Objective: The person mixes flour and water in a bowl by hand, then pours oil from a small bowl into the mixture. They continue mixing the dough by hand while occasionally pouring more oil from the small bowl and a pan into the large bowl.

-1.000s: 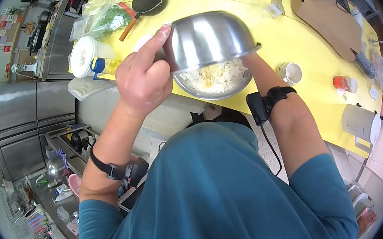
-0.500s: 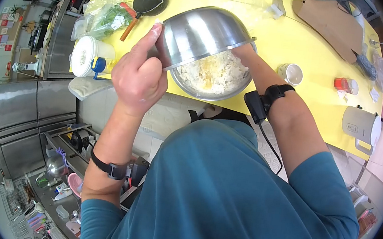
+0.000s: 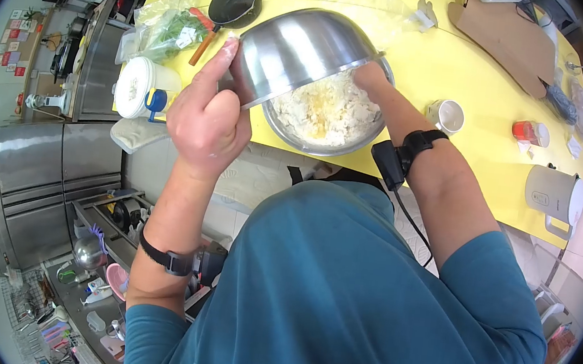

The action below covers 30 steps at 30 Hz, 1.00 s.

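Observation:
A stainless steel bowl [image 3: 306,51] is tipped over a second metal bowl [image 3: 317,149], which stands on the table. My left hand [image 3: 209,115] grips the tipped bowl at its left rim, the index finger stretched up along the outside. Flour dusts that fingertip. Whitish, crumbly floury dough [image 3: 331,115] with a yellowish patch fills the lower bowl. My right hand [image 3: 371,79] reaches under the right rim of the tipped bowl; its fingers are hidden there, so I cannot see whether they hold anything.
Left on the yellow table [image 3: 481,157] are a lidded white tub [image 3: 137,89], a black pan [image 3: 234,4] and bagged greens [image 3: 178,31]. To the right stand a white cup [image 3: 446,116], a red-labelled jar [image 3: 531,133], a jug [image 3: 552,197] and brown cardboard [image 3: 502,40].
The tipped bowl has shifted slightly left with my left hand. My right hand sits a little left of its former spot, with more of its back showing. The whole view has turned slightly.

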{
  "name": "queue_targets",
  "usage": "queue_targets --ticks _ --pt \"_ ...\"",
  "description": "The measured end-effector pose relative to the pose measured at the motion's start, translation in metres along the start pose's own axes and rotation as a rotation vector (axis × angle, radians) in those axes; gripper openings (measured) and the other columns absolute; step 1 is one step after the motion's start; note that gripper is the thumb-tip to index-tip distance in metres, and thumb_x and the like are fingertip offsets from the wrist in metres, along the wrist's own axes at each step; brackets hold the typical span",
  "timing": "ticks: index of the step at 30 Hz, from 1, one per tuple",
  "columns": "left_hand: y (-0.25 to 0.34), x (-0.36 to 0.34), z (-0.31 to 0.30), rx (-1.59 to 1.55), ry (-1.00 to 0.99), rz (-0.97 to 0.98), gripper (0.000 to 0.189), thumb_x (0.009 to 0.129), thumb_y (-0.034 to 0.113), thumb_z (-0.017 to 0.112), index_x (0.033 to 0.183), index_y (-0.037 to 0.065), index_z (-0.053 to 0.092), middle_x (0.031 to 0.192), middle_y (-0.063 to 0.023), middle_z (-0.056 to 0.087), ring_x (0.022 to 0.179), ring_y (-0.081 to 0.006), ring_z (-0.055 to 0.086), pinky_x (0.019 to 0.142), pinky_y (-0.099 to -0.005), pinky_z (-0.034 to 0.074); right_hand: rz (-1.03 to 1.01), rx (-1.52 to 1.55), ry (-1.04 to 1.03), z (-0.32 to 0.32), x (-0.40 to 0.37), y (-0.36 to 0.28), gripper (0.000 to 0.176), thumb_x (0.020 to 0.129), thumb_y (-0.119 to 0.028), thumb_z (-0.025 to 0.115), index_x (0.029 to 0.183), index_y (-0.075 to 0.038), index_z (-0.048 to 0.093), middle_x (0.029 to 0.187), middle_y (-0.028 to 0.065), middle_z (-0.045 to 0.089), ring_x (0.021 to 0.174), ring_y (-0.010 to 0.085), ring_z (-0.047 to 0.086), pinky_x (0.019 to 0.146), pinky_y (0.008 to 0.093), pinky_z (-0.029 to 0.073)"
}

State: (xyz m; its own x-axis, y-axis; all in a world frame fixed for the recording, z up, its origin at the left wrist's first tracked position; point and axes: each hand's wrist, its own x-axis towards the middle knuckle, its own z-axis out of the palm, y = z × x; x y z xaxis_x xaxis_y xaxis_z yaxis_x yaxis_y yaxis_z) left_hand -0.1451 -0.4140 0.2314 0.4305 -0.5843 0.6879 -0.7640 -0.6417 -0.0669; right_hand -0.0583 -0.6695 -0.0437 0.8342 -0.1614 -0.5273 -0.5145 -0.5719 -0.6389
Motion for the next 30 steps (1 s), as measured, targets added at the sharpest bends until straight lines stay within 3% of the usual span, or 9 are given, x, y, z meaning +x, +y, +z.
queue_targets --ticks 2,4,6,8,10,14,17,23,30 --pt "0.001 0.001 -0.003 0.003 -0.007 -0.002 0.044 0.065 -0.007 0.075 0.055 0.0 0.033 0.117 -0.0255 0.07 0.08 -0.0274 0.073 0.065 -0.0314 0.057 -0.036 -0.01 0.028 0.002 0.001 0.002 0.028 0.089 -0.015 0.054 0.102 0.003 0.072 0.106 0.0225 0.071 0.094 0.0331 0.071 0.079 0.0408 0.056" --pt "-0.004 0.0 0.003 -0.016 0.073 0.046 0.036 0.057 -0.006 0.071 0.053 0.002 0.036 0.115 -0.0245 0.071 0.066 -0.0246 0.067 0.055 -0.0306 0.052 -0.098 0.096 0.163 0.011 0.001 0.005 0.028 0.089 -0.014 0.054 0.102 0.004 0.071 0.104 0.0229 0.071 0.091 0.0335 0.072 0.077 0.0413 0.056" --pt "-0.005 0.001 0.006 -0.03 0.116 0.071 0.032 0.054 -0.006 0.068 0.052 0.003 0.038 0.114 -0.024 0.072 0.06 -0.0233 0.065 0.05 -0.0303 0.05 -0.263 -0.399 0.005 0.003 0.007 0.006 0.028 0.089 -0.014 0.055 0.101 0.005 0.071 0.102 0.0236 0.071 0.09 0.0339 0.071 0.076 0.0417 0.056" --pt "-0.005 0.001 0.004 -0.025 0.122 0.071 0.031 0.054 -0.006 0.068 0.053 0.003 0.038 0.114 -0.0238 0.071 0.06 -0.0235 0.065 0.052 -0.0303 0.051 -0.247 -0.402 -0.022 0.0 0.004 0.003 0.028 0.088 -0.013 0.055 0.1 0.006 0.071 0.101 0.0243 0.071 0.09 0.0346 0.071 0.076 0.042 0.056" --pt "-0.004 0.0 0.002 -0.027 0.106 0.05 0.03 0.053 -0.006 0.068 0.053 0.002 0.039 0.115 -0.0237 0.071 0.061 -0.0237 0.066 0.052 -0.0303 0.051 -0.055 0.087 0.091 0.001 -0.009 -0.003 0.027 0.088 -0.013 0.056 0.099 0.006 0.071 0.099 0.0248 0.071 0.089 0.0354 0.071 0.076 0.0423 0.055" --pt "-0.004 0.002 -0.005 -0.006 0.106 0.038 0.03 0.054 -0.005 0.069 0.054 0.001 0.04 0.116 -0.0235 0.071 0.064 -0.0243 0.068 0.054 -0.0303 0.052 -0.011 0.108 0.024 -0.005 -0.015 -0.008 0.032 0.09 -0.014 0.054 0.111 0.007 0.066 0.109 0.0265 0.069 0.099 0.0395 0.069 0.078 0.0457 0.055" --pt "0.0 0.004 -0.014 -0.023 0.086 -0.02 0.037 0.068 -0.014 0.068 0.059 -0.001 0.035 0.119 -0.028 0.069 0.093 -0.0327 0.074 0.073 -0.0318 0.058 -0.03 0.107 0.085 0.0 -0.017 -0.008 0.032 0.09 -0.014 0.054 0.111 0.007 0.066 0.109 0.0274 0.069 0.101 0.0397 0.068 0.079 0.0456 0.054" --pt "-0.01 0.005 -0.023 -0.001 0.256 -0.017 0.034 0.068 -0.014 0.07 0.057 0.0 0.04 0.116 -0.0268 0.07 0.084 -0.0293 0.074 0.065 -0.031 0.058 -0.059 0.049 0.157 0.011 -0.002 0.002 0.031 0.085 -0.015 0.059 0.105 0.006 0.071 0.109 0.027 0.07 0.106 0.038 0.068 0.09 0.0419 0.054" --pt "-0.016 0.009 -0.037 0.018 0.298 -0.01 0.034 0.076 -0.016 0.062 0.063 0.0 0.034 0.121 -0.0267 0.068 0.099 -0.0336 0.073 0.075 -0.0312 0.057 -0.106 0.048 0.207 0.015 -0.002 0.005 0.03 0.086 -0.015 0.059 0.105 0.005 0.071 0.112 0.0279 0.069 0.11 0.0399 0.067 0.094 0.0432 0.053"
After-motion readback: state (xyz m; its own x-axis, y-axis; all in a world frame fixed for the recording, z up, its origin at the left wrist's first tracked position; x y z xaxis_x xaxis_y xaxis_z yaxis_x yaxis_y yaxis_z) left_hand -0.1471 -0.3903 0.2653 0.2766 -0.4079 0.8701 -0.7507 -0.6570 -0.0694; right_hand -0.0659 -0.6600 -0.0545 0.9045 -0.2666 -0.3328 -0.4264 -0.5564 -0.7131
